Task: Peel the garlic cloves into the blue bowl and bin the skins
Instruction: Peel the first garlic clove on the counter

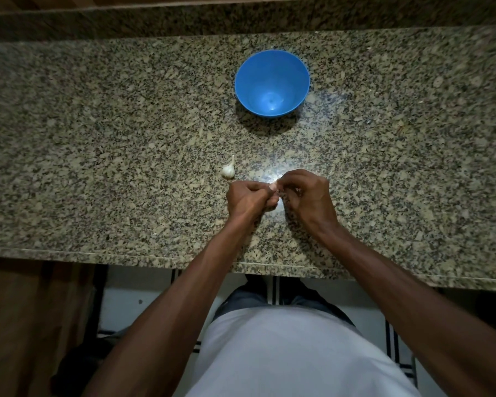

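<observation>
Left hand [248, 199], right hand [309, 196] pinched together

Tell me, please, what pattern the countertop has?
Speckled granite countertop, beige with black flecks; head view.

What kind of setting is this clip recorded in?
Most likely a home kitchen: a speckled granite countertop carrying a blue bowl and a garlic bulb, with tiled floor below the counter edge.
</observation>
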